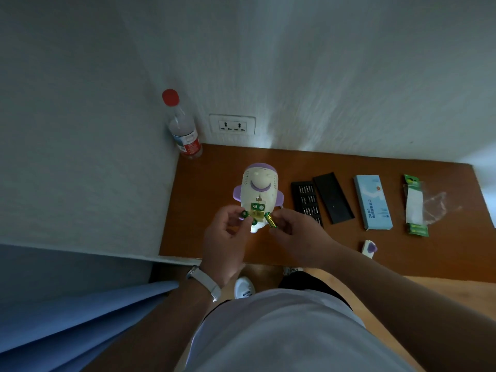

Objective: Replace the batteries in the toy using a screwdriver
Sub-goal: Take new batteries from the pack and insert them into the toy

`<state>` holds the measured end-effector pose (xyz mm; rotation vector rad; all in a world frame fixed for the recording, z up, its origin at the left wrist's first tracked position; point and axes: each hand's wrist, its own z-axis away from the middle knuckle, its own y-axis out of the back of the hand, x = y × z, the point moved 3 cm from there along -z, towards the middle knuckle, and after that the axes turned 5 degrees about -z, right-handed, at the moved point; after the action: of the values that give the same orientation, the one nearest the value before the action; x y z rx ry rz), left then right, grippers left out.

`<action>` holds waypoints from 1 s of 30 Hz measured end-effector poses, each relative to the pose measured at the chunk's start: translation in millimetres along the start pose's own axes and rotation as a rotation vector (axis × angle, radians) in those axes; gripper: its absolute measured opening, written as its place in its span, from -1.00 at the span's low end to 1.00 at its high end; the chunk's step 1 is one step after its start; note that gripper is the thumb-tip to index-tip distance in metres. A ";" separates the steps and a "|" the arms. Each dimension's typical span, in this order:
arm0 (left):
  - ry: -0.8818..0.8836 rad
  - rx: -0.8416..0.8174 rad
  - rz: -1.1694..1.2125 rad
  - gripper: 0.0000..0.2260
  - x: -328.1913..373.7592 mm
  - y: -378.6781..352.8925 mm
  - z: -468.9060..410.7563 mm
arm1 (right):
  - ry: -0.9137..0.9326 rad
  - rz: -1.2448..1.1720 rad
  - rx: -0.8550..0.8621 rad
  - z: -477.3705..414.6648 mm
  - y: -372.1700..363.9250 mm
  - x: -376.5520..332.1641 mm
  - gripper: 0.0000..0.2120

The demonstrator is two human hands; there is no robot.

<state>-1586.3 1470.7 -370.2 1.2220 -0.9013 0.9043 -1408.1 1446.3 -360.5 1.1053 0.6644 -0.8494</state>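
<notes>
Head view: the toy (259, 194), a white and purple figure, is seen lying on its front on the brown table (204, 183), just beyond the fingertips of both hands, with its open battery compartment (257, 209) turned up between them. The left hand (224, 237) is curled, and green batteries (245, 214) are gripped in its fingers at the compartment's left edge; how many are held cannot be told. A single battery (270, 220), green and yellow, is pinched between thumb and forefinger of the right hand (298, 232), tilted, just right of the compartment. A white watch (205, 283) is worn on the left wrist. To the right of the right fingers a black bit tray (307, 202), its black lid (333, 197), a light blue box (373, 201) and an opened battery pack (414, 205) are laid out in a row. A small white and purple cover (369, 248) lies near the table's front edge, right of the right wrist. Well beyond the left fingers a water bottle (182, 130) is stood in the corner, beside a wall socket (232, 124).
</notes>
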 end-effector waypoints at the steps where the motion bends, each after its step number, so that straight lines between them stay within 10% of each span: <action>1: -0.004 0.001 0.000 -0.76 -0.5 0.2 -0.7 | 0.001 0.007 -0.004 -0.5 -0.2 -0.6 -0.81; 30: 0.215 -0.206 0.216 -0.75 -9.1 -0.2 -6.1 | -0.075 -0.224 0.046 -7.8 -5.8 -7.1 -0.86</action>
<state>-1589.1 1476.0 -379.3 0.8446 -0.9390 1.0646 -1417.2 1454.2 -360.0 1.0469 0.7181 -1.0975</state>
